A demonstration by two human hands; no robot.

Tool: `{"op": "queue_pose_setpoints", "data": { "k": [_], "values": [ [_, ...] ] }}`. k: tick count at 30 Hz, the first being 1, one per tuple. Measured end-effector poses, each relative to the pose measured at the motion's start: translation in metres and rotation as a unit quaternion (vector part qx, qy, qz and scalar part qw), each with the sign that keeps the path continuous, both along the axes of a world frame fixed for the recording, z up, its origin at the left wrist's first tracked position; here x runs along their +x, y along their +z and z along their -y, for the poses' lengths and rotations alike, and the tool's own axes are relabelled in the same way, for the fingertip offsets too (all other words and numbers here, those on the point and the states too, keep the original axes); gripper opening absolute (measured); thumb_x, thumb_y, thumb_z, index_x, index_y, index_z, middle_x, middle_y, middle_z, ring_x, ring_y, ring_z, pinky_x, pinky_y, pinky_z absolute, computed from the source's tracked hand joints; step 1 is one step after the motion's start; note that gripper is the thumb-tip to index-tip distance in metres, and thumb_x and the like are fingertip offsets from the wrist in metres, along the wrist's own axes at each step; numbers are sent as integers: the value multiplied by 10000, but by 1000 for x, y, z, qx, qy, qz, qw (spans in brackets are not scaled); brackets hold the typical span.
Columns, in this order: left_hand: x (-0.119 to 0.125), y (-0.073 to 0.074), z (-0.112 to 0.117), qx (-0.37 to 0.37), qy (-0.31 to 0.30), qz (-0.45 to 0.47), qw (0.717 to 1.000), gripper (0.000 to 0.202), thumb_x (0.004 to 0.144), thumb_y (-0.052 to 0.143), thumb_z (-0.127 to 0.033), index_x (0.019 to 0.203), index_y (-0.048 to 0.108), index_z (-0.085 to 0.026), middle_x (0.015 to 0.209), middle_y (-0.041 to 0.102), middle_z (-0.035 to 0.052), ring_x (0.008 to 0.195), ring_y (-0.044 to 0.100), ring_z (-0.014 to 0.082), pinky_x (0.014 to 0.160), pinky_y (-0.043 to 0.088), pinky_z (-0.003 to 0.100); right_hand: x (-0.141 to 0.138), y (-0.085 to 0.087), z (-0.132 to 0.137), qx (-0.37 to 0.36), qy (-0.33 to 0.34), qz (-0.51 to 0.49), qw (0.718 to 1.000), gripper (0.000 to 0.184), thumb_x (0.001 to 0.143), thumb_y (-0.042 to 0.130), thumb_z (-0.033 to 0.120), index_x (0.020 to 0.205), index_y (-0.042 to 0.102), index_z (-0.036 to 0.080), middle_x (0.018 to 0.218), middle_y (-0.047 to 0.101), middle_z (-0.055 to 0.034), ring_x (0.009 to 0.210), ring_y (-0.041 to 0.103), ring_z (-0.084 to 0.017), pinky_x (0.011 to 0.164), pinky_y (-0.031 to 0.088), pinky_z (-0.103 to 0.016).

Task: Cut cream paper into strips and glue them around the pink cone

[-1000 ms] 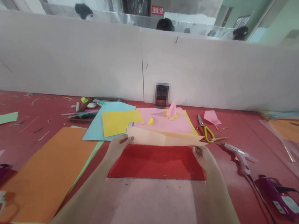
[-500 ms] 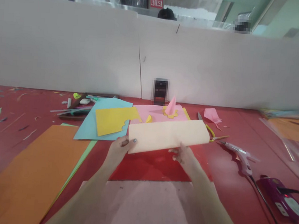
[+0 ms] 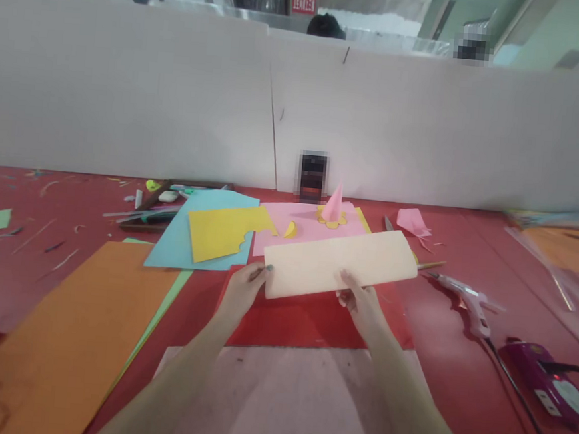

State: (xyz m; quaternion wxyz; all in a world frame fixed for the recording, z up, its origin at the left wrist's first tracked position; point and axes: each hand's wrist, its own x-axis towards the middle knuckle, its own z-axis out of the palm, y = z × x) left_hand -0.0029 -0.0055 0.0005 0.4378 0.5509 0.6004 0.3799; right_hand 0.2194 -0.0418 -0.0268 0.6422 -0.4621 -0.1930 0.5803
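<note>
A cream sheet of paper, curved over at its right end, is held up above a red sheet. My left hand pinches at its left edge, thumb tip against the border. At the lower edge, right of the middle, my right hand grips the paper with the thumb on the near face and fingers curled below. Behind it, a pink paper cone stands on a yellow flower-shaped outline over a pink sheet. A small yellow crescent piece lies beside them.
To the left are a blue sheet, a cut yellow sheet and an orange sheet. A glue gun and a purple corded device lie at right. A white partition closes off the back.
The cream paper has shifted slightly right, both hands with it. My left thumb has slid out to the paper's very edge, and my right thumb now rests on its face.
</note>
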Motion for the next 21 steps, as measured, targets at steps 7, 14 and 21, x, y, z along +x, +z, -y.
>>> {"op": "queue_pose_setpoints", "data": {
  "k": [7, 14, 21],
  "values": [
    [17, -13, -4, -16, 5, 51, 999, 281, 721, 511, -436, 720, 582, -164, 734, 632, 30, 714, 581, 179, 622, 423, 247, 24, -5, -5, 11, -112, 73, 991, 316, 677, 658, 435, 873, 537, 220, 764, 564, 52, 546, 562, -71, 421, 400, -165],
    [21, -20, 1, 12, -50, 12, 999, 216, 726, 522, -376, 652, 551, -176, 610, 572, -18, 604, 522, 140, 577, 383, 225, 53, 34, 3, -9, -398, 451, 799, 601, 742, 582, 330, 1270, 338, 178, 1066, 511, -90, 750, 540, -137, 653, 459, -259],
    [23, -24, 5, 50, -69, -19, 996, 232, 792, 459, -373, 696, 547, -181, 655, 576, -6, 626, 527, 141, 584, 394, 226, 17, 97, -20, 92, -90, 623, 772, 199, 817, 483, 277, 930, 628, 199, 929, 641, -62, 731, 583, -166, 645, 449, -275]
  ]
}}
